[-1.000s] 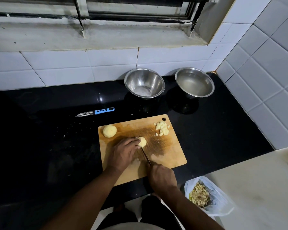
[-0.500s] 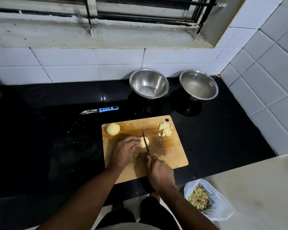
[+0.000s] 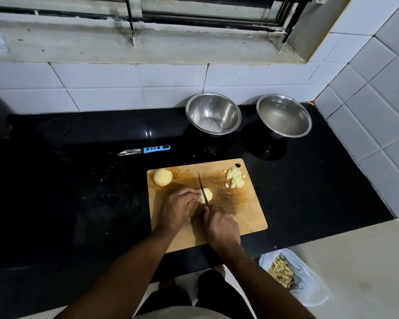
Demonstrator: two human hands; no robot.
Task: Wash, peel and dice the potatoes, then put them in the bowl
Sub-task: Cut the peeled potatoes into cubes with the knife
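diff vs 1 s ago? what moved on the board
The knife, gripped by the right hand, swung from the board's near side up over the potato piece that the left hand holds. The whole potato, dice pile, peeler and bowls stayed put.

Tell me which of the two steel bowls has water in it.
The right bowl, nearest the corner tiles, looks filled with water. The left bowl shows its bare bottom, apparently with only a wet patch.

Left hand (image 3: pixel 179 209) is lying palm-down with fingers curled, fingertips pinning the potato piece (image 3: pixel 207 194). Right hand (image 3: pixel 222 227) is gripping the knife (image 3: pixel 203 191), blade pointing away. Both forearms are reaching forward, converging.
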